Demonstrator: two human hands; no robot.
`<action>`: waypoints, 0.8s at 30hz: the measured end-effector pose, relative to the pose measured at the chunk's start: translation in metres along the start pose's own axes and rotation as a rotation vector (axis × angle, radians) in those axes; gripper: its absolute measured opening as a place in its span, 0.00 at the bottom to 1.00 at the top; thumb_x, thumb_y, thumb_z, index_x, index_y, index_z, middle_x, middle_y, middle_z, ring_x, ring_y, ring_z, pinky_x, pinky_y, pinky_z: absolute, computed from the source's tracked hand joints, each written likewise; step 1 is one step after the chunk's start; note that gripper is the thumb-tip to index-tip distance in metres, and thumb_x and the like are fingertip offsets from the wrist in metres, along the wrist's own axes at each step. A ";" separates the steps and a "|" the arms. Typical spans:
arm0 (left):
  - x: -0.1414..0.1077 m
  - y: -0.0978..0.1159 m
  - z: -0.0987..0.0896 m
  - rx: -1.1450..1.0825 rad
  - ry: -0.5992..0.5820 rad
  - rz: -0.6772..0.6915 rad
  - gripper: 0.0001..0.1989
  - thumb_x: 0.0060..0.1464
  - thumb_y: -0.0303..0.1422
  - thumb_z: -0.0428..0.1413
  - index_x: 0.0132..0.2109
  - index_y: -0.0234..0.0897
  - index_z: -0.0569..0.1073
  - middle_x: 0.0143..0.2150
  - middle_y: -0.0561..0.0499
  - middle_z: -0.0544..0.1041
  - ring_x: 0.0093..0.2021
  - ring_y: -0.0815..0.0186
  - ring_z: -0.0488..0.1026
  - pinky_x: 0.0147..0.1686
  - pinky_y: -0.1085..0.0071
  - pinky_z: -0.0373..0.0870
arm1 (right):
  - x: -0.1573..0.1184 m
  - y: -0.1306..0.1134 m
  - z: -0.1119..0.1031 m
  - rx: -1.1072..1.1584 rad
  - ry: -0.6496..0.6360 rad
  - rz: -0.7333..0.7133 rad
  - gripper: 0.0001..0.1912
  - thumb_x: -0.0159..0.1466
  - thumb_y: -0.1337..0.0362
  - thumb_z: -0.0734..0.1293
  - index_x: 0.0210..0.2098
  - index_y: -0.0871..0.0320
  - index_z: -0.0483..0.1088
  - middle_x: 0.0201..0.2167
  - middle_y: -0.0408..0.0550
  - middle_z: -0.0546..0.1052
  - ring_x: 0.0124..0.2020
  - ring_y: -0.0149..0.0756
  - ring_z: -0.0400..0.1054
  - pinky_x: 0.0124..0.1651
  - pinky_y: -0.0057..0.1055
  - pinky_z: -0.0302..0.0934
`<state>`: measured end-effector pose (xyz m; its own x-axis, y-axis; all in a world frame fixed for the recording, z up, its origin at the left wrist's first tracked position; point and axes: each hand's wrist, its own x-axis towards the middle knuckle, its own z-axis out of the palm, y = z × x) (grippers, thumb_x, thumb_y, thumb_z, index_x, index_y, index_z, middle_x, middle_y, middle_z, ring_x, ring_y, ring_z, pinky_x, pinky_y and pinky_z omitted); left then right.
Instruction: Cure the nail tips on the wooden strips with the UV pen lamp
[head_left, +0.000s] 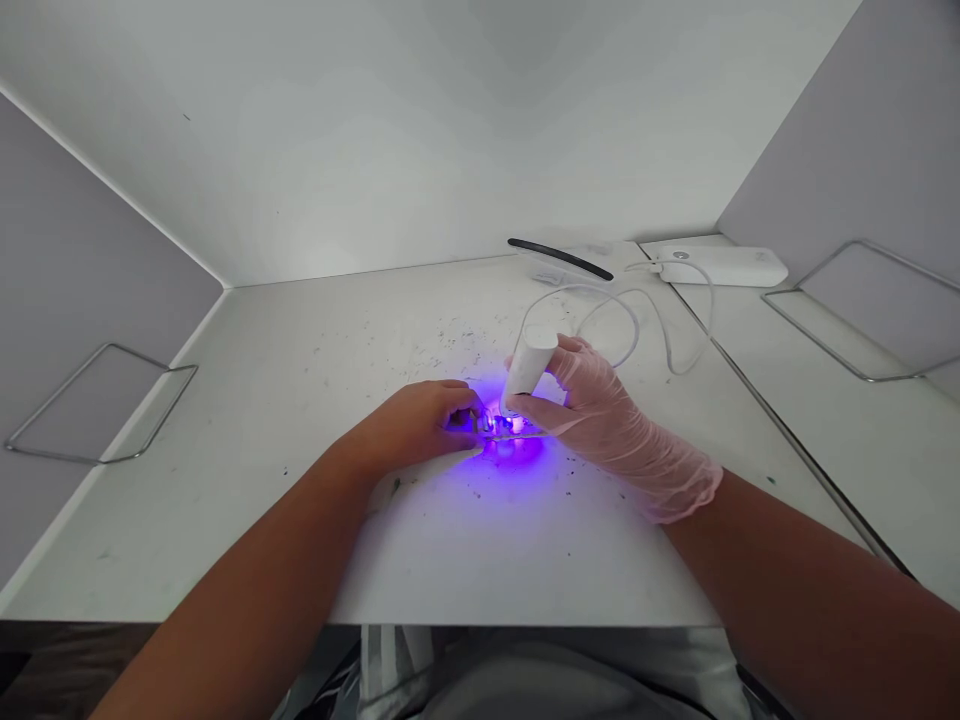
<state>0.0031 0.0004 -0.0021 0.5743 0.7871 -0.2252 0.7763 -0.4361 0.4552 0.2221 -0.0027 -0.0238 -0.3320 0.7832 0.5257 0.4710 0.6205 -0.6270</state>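
My right hand (592, 405), in a thin pink glove, is closed round a small white UV lamp (533, 350). The lamp stands tilted above the table, its lower end giving off a violet glow. My left hand (431, 420) is bare, with thumb and fingers pinched at the left edge of that glow. Between the hands, a small item (504, 427) is lit by the lamp; glare and fingers hide what it is. A thin white cable (574, 287) loops behind my right hand.
A white power bank (720, 267) with the cable lies at the back right. Left of it is a black curved strip (560, 259) by clear plastic. Dark specks dot the white tabletop (262, 400). Wire frames (142, 455) stick out from both side walls.
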 end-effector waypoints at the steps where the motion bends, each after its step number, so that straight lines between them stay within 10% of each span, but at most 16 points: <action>1: 0.000 0.000 0.000 0.000 0.000 -0.001 0.10 0.52 0.41 0.58 0.36 0.39 0.73 0.34 0.54 0.74 0.32 0.69 0.67 0.30 0.71 0.61 | 0.000 0.000 0.000 -0.002 0.002 0.001 0.04 0.58 0.63 0.69 0.34 0.54 0.70 0.31 0.43 0.74 0.32 0.35 0.66 0.49 0.43 0.59; 24: 0.001 0.002 0.000 0.027 0.003 -0.009 0.12 0.53 0.43 0.58 0.38 0.40 0.74 0.35 0.54 0.74 0.32 0.69 0.67 0.30 0.71 0.60 | 0.000 0.001 0.000 -0.015 0.016 -0.004 0.03 0.57 0.64 0.69 0.32 0.53 0.70 0.29 0.42 0.74 0.33 0.35 0.67 0.48 0.42 0.59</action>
<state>0.0049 0.0001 -0.0010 0.5667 0.7922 -0.2262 0.7878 -0.4408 0.4302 0.2221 -0.0026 -0.0245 -0.3208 0.7800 0.5373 0.4818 0.6227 -0.6165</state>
